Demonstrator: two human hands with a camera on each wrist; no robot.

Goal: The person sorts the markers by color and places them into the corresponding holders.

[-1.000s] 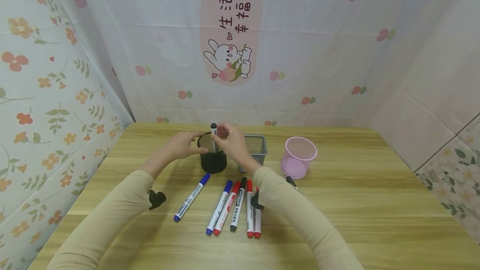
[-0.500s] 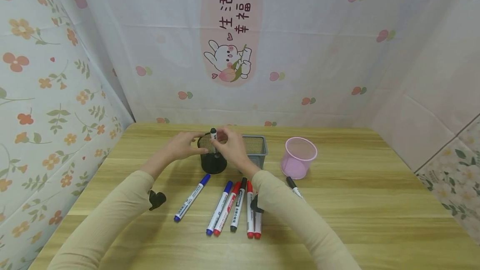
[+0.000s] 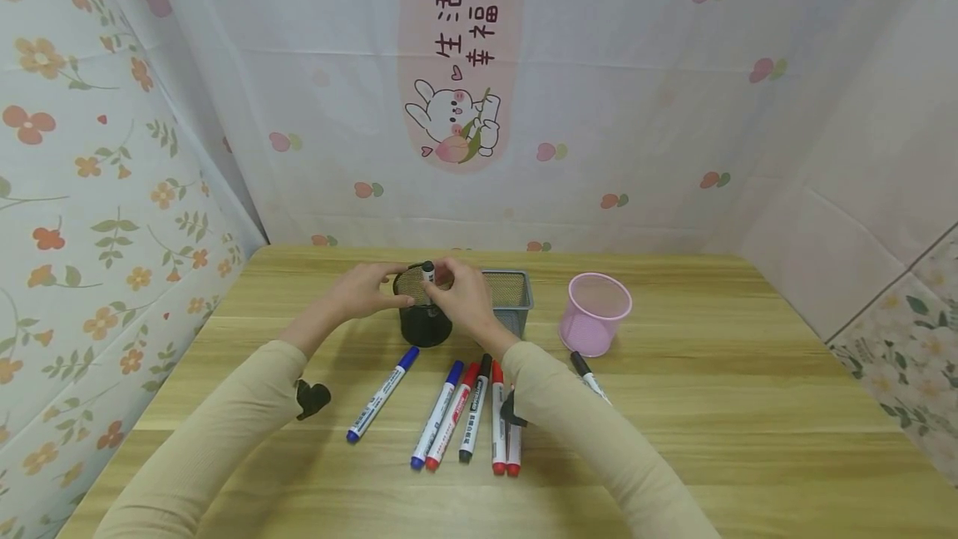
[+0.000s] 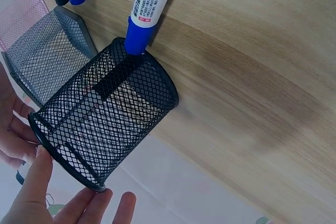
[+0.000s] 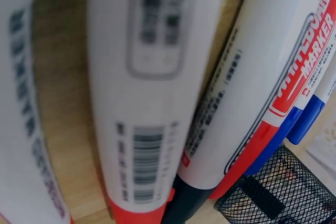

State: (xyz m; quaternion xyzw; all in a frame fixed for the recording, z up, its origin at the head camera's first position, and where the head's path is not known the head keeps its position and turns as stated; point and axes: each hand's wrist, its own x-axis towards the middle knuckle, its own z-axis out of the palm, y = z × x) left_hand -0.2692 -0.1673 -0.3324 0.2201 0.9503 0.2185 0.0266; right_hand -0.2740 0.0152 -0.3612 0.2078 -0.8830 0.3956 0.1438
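Note:
A round black mesh pen cup (image 3: 427, 329) stands at the back of the table. My left hand (image 3: 365, 289) holds its rim, thumb on the near side and fingers on the far side. My right hand (image 3: 466, 296) pinches a black-capped whiteboard marker (image 3: 428, 270) near its upper end. Most of that marker is down inside the cup, upright, and its dark lower end (image 4: 111, 81) shows through the mesh in the left wrist view. Just in front of the cup lies a blue whiteboard marker (image 3: 383, 394).
Right of the cup stands a grey rectangular mesh basket (image 3: 511, 318), partly behind my right hand, then a pink mesh cup (image 3: 591, 333). Several blue, red and black markers (image 3: 475, 410) lie side by side in front. Another black marker (image 3: 587, 374) lies partly under my right forearm.
My right hand has lowered the black marker deeper into the pen cup, so less of it stands above the rim. My left hand has stayed at the rim.

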